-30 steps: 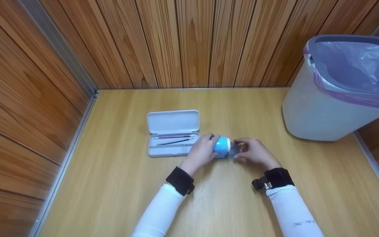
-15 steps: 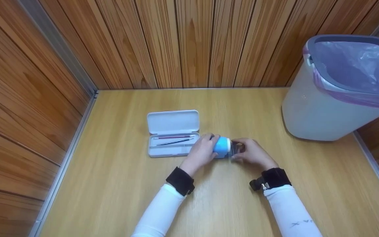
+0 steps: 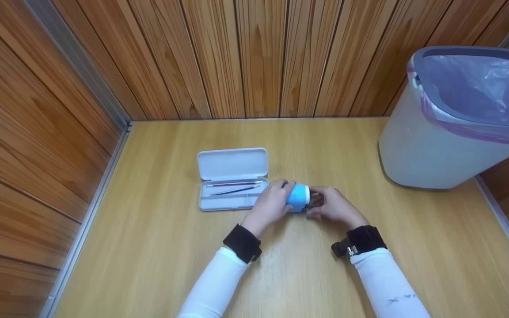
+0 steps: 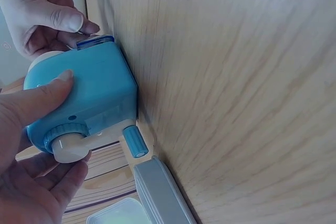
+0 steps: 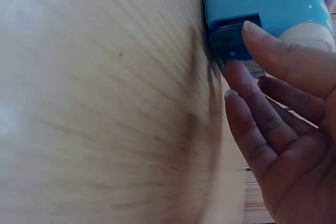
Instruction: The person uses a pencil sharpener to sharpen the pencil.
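Observation:
A blue crank pencil sharpener [image 3: 298, 197] with a white front ring lies between both hands on the table. My left hand [image 3: 272, 201] grips its body, thumb on one side and fingers curled round the other, by the crank [image 4: 135, 141]. At the opposite end, my right hand [image 3: 336, 205] pinches the clear shavings drawer [image 5: 236, 40], thumb along one edge and fingertips at its outer end. Most of the drawer sits inside the body, with a short part sticking out. In the head view the right fingers hide the drawer.
An open white pencil case [image 3: 232, 164] lies just left of the sharpener, holding a red pencil [image 3: 232, 183] and a dark pencil [image 3: 234, 191]. A lined trash bin [image 3: 440, 145] stands at the back right. Wood-panelled walls [image 3: 259, 57] border the table at the back and left.
My right hand has moved left toward the sharpener, and the drawer has slid further into the body. The left hand and sharpener have stayed in place.

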Available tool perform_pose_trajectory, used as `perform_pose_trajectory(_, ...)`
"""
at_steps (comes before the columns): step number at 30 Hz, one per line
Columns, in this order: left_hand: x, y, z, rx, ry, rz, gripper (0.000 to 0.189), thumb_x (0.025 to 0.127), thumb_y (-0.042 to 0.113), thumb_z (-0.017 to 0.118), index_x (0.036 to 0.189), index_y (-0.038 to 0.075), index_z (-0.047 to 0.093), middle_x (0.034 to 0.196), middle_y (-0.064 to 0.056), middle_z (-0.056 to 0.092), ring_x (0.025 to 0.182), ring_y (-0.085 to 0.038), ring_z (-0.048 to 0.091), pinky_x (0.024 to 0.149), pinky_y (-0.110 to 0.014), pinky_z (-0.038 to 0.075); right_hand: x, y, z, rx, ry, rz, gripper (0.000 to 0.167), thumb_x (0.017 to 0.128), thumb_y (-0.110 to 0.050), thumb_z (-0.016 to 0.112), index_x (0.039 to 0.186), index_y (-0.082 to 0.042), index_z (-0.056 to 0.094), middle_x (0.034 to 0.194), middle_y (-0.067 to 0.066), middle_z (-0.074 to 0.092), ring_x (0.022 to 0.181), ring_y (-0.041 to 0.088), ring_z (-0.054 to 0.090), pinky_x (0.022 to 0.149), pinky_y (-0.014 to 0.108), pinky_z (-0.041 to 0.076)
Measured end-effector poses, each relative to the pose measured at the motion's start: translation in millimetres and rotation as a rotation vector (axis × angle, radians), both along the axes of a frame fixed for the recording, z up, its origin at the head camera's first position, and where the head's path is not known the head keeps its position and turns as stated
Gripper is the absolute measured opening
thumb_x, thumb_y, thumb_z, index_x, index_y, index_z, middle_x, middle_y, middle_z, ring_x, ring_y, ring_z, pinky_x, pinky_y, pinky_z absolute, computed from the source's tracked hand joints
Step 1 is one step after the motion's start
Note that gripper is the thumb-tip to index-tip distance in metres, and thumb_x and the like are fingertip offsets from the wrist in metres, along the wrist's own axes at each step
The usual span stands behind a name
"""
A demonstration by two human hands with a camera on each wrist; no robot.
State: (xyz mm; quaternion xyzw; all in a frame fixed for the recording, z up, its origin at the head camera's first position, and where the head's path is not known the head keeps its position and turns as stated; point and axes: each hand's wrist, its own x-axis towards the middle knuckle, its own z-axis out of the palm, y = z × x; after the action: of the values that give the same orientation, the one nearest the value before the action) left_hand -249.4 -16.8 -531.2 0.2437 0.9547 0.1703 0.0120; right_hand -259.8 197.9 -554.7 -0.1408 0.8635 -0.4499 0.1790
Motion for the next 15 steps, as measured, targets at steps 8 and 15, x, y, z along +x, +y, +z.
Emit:
perform_pose_trajectory(8,0.0,-0.5,0.2,0.006,-0.006,0.007,0.063,0.086,0.021,0.077,0.141,0.009,0.052,0.131,-0.015,0.055,0.119,-0.028,0.054,0.101,-0.038,0.045,-0.2,-3.2,-1.3,0.020,0.023,-0.024,0.066,0.077,-0.003,0.081,0.137,-0.003,0.054,0.113,0.009,0.068,0.102,0.024,0.065,0.094,0.045,0.050)
perform_pose_trajectory(15,0.8,0.2,-0.4,0.027,-0.017,0.008,0.063,0.085,0.019,0.078,0.142,0.009,0.051,0.132,-0.015,0.055,0.119,-0.027,0.054,0.101,-0.037,0.045,0.6,-9.5,2.4,0.055,0.055,-0.054,0.063,0.077,-0.001,0.081,0.134,0.002,0.055,0.113,0.012,0.067,0.099,0.025,0.065,0.091,0.044,0.052)
